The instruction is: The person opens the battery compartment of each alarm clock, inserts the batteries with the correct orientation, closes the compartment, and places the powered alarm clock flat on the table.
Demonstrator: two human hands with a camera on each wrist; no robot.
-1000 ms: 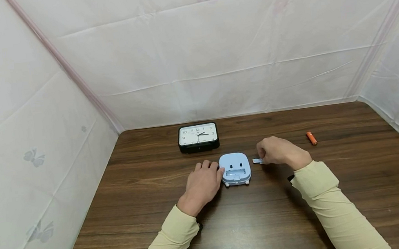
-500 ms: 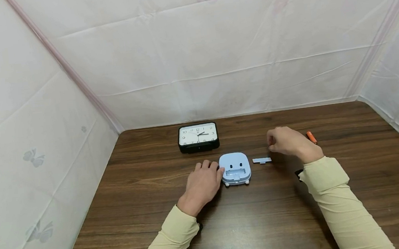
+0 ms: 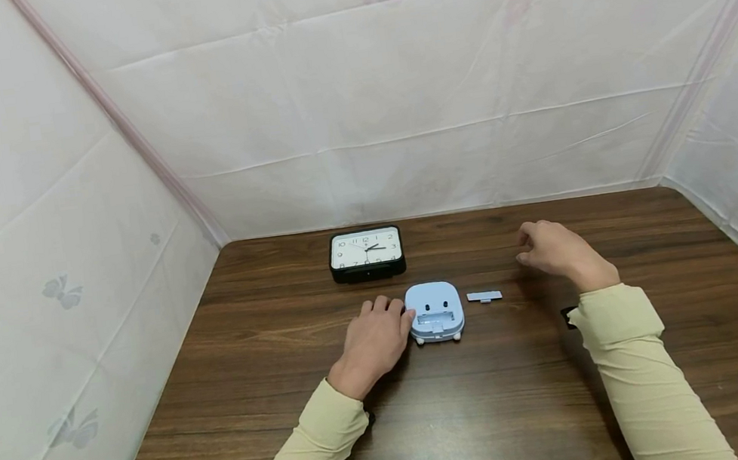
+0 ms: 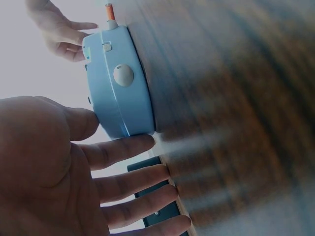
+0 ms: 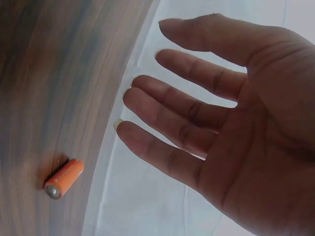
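Observation:
A small light-blue device (image 3: 433,297), rounded and square with two dark knobs and small white feet, lies with its battery compartment uncovered and facing up. My left hand (image 3: 376,339) rests at its left edge; in the left wrist view the thumb and the straight index finger touch its side. To its right on the table lies a thin light-blue battery cover (image 3: 484,296). My right hand (image 3: 559,250) hovers beyond the cover with loosely bent fingers and nothing in them. Near it an orange battery (image 5: 65,179) lies on the table, hidden behind the hand in the head view.
A black-framed clock (image 3: 367,253) with a white dial lies behind the left hand. The brown wooden table (image 3: 471,408) meets pale sheeting (image 3: 355,110) at its back and sides.
My right hand has let go of the battery cover, leaving it on the table, and has moved right and away over the orange battery. My left hand and the device have stayed put.

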